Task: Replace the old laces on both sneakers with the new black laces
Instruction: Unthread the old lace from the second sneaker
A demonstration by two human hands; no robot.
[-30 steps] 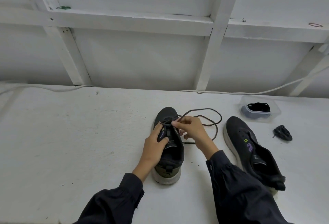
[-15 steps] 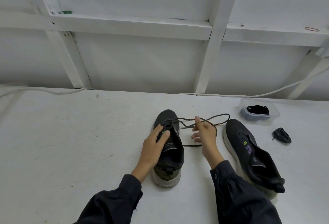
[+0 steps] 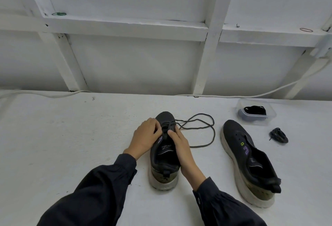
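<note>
Head camera, and we start far up and left of the fingers, where a green rubber band [image 3: 59, 13] lies on the white ledge [image 3: 125, 22] and a white cable [image 3: 50, 95] runs along the back edge of the white surface [image 3: 71, 136]. Coming in now: the left hand [image 3: 145, 136], dark sleeve [image 3: 100, 186] behind it, sits against the left side of the middle sneaker [image 3: 164, 164], its fingers [image 3: 158, 129] curled tight onto the left eyelet row. Do they pinch the lace as well as the upper? Cannot tell, the knuckles cover it. That sneaker stands upright between the two hands, toe pointing away, heel toward the person. On its other side, the right hand [image 3: 181, 148] lies along the shoe's right flank and holds it, one fingertip up on the lacing just across from the left fingers, so both hands are clamped on the shoe. Right of the fingers, the dark lace [image 3: 206, 128] comes out of the eyelets nearest the toe and sprawls in loose loops on the surface. Further right, well apart from the fingers, the second sneaker [image 3: 246, 161] rests leaning on its side, toe away, eyelet holes showing. Beyond it, a clear plastic container [image 3: 270, 117] holds black laces [image 3: 254, 110], and right of that shoe's toe a bundled lace [image 3: 278, 135] lies on the surface. Far up and right, a red rubber band [image 3: 306, 30] sits on the ledge.
</note>
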